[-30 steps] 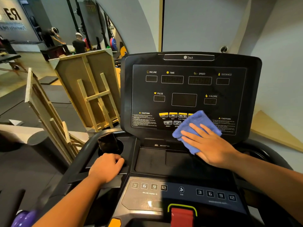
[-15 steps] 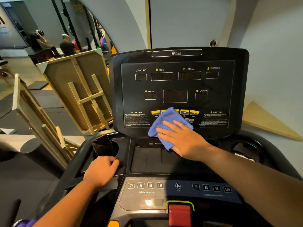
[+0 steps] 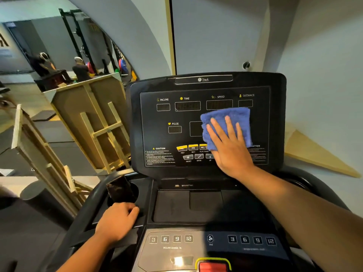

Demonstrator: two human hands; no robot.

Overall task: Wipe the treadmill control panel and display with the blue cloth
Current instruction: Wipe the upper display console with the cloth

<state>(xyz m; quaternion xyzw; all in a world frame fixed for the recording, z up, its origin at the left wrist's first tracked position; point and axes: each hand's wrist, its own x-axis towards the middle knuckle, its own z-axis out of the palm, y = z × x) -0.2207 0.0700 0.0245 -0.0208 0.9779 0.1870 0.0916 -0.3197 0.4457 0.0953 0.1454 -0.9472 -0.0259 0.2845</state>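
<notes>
The black treadmill display panel [image 3: 163, 138] stands upright ahead of me, with dark readouts labelled incline, time, speed, distance and pulse. My right hand [image 3: 230, 146] lies flat with fingers spread, pressing the blue cloth [image 3: 225, 116] against the panel's right-centre, over the calorie readout and part of the yellow button row. Below, the sloped control panel [image 3: 196, 250] carries numbered incline and speed keys and a fan key. My left hand [image 3: 115, 222] is curled around the left edge of the console by the cup holder.
A dark phone [image 3: 119, 188] stands in the left cup holder. A red stop button [image 3: 214, 266] sits at the bottom edge. Wooden frames [image 3: 94, 122] lean to the left of the treadmill. A wall is close behind the display, and people stand far off at the left.
My right hand slid the cloth left along the button row, then up and right onto the middle of the display. My left hand kept its grip on the console edge.
</notes>
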